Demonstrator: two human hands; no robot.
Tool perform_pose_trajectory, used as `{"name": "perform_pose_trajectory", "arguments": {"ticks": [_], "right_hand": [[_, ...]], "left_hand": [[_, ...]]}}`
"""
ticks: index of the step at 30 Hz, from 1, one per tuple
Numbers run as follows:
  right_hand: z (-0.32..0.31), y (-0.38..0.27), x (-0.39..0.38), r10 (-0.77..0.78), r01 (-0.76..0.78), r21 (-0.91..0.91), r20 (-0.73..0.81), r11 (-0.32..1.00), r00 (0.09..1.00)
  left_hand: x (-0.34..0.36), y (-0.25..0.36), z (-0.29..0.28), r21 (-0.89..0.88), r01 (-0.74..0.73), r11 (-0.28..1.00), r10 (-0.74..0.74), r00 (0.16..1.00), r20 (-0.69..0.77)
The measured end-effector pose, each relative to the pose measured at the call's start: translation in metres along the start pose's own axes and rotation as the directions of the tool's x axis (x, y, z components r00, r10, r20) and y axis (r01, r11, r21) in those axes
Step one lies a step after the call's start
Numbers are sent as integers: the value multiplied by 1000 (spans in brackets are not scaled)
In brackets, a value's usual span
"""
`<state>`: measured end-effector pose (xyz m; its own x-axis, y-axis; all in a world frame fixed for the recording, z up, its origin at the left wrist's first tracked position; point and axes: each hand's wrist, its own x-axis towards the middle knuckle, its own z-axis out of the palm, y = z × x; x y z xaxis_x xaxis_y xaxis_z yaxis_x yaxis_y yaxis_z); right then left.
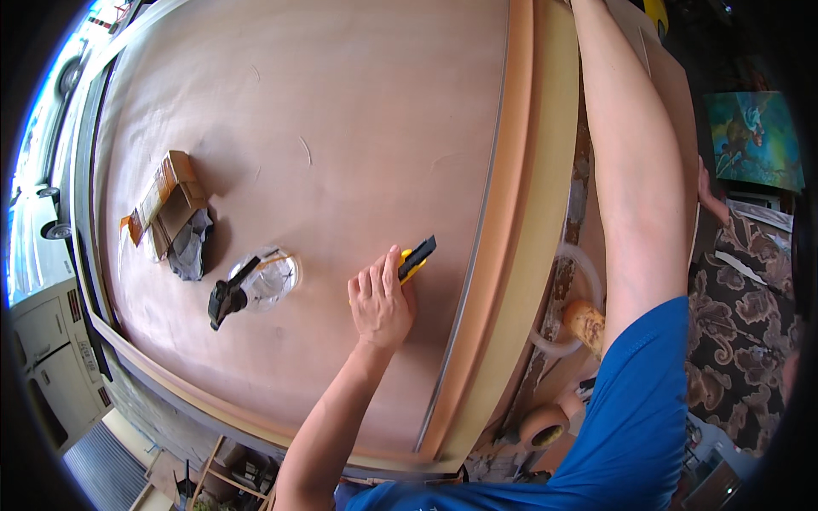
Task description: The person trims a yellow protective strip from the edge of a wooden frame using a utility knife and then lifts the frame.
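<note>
My left hand (380,300) has its fingers curled, pinching a yellow-and-black utility knife (417,260) between thumb and forefinger, just left of the brown rail (520,128). I cannot tell whether the blade is out. My right forearm (632,162) reaches along the right side of that rail; the right hand (578,3) is nearly all cut off beyond its far end, so I cannot tell how its fingers stand.

To handle the knife well, I would judge, I should hold it firmly but lightly, keep its tip clear of the taut-looking sheet, and keep my other arm out of its line.

The surface (366,170) left of the rail is smooth, dull pinkish brown, with a thin curled sliver (305,151) lying well apart from the rail. The rail itself looks long, straight and smooth, bent here by the lens. Farther left of it are a clear, glossy spray bottle (274,277) with a black trigger head, then a torn, angular cardboard box (177,204) beside crumpled grey wrapping (192,249).
</note>
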<state>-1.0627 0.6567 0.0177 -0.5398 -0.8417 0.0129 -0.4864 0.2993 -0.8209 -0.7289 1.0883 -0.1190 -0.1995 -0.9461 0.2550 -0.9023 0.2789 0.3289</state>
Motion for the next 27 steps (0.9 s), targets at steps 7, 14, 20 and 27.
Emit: {"name": "perform_pose_trajectory", "arguments": {"ticks": [7,14,20,27], "right_hand": [[-30,26,-76,73,-71,-22,78,997,994],[-44,92,-237,118,-79,-311,110,947,987],[-79,68,-450,121,-78,-293,131,953,984],[-125,116,-654,71,-25,-337,126,941,989]], "left_hand": [[0,2,1,-3,-7,1000,7,1000,-11],[1,9,-4,-12,-8,1000,8,1000,-23],[-13,-21,-52,-393,-103,914,98,995,-34],[-150,-101,-208,-587,-61,807,-60,981,-184]]}}
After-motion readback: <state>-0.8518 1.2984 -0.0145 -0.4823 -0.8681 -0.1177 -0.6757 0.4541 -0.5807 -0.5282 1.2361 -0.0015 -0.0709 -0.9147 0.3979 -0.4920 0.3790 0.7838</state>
